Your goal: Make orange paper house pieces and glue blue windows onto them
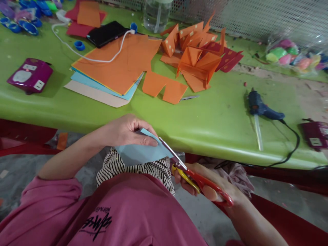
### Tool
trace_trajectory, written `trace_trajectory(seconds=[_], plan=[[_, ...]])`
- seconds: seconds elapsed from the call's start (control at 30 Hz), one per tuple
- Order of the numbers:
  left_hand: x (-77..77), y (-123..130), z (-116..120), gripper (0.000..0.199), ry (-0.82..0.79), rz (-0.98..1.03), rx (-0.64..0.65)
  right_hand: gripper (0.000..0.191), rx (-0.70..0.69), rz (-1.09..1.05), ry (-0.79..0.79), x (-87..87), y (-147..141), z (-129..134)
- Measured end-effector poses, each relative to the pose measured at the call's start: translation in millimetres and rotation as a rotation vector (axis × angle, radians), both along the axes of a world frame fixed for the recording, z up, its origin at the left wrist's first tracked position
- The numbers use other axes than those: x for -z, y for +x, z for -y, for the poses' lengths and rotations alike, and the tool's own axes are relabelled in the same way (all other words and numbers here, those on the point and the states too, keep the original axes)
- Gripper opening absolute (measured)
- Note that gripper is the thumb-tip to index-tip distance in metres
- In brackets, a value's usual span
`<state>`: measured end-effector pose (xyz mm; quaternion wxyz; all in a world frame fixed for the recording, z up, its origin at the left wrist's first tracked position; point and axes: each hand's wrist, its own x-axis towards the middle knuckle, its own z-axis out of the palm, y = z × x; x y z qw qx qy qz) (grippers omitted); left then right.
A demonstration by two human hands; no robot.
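Note:
My left hand (133,131) pinches a sheet of light blue paper (140,153) between thumb and fingers, just in front of the table's near edge. My right hand (202,181) is closed around the red and yellow handles of a pair of scissors (189,176). The scissor blades point up and left, and the paper's right part lies at them. Just beyond, on the table, is an orange paper piece (176,91) with a notch cut in it. Left of that lies a stack of orange, blue and pale sheets (115,68).
On the green table (217,126) are a blue glue gun (262,106) with a cord, a black phone (107,33) with a white cable, folded orange paper shapes (197,63), a purple box (30,76) and a clear bottle (156,15). Bagged colourful pieces (294,56) lie at right.

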<state>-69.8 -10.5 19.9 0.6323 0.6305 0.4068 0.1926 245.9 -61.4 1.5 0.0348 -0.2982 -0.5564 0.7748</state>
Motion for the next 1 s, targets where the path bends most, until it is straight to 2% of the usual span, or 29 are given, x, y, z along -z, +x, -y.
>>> trace_trajectory(seconds=[0.07,0.23,0.43,0.83,1.0], plan=[[0.4,-0.1,0.4,0.027,0.01,0.028,0.0,0.083,-0.018,-0.027,-0.018,-0.5,0.2,-0.3],[-1.1,0.3,1.8,0.026,-0.021,0.052,-0.021,0.083,0.07,0.01,-0.001,-5.9,-0.5,6.4],[-2.3,1.0,2.2,0.025,-0.067,0.109,-0.022,0.084,0.091,0.046,0.016,-10.5,-4.5,7.0],[-0.9,0.8,2.1,0.021,0.023,0.058,-0.025,0.087,0.002,0.053,0.01,-6.7,-3.3,0.5],[-0.9,-0.5,3.3,0.023,0.011,0.05,-0.026,0.085,0.044,0.045,0.019,-8.4,-5.4,0.6]])
